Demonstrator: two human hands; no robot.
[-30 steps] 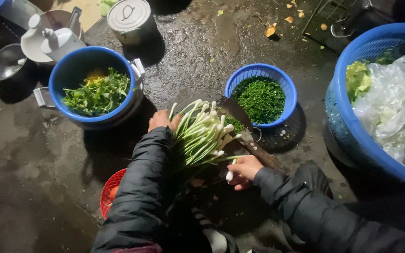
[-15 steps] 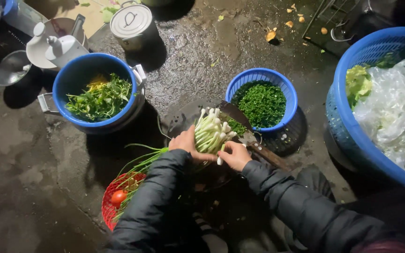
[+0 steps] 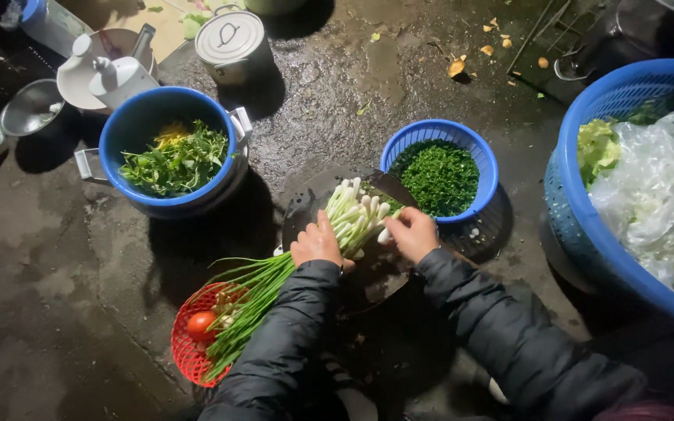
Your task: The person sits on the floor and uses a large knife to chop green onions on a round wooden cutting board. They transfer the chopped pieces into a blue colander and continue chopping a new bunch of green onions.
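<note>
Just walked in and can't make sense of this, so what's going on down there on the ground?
A person crouches over a dark round cutting board on wet ground. The left hand presses down a bunch of spring onions, white ends on the board, green tops trailing over a red basket holding a tomato. The right hand touches the white tips. Beyond the board sit a small blue basket of chopped greens and a blue tub of leafy herbs.

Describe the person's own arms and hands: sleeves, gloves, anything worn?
Both arms wear dark, slightly shiny puffy jacket sleeves that end at the wrists. The left hand and right hand are bare: no gloves. No rings, watch or markings can be made out in the dim light.
</note>
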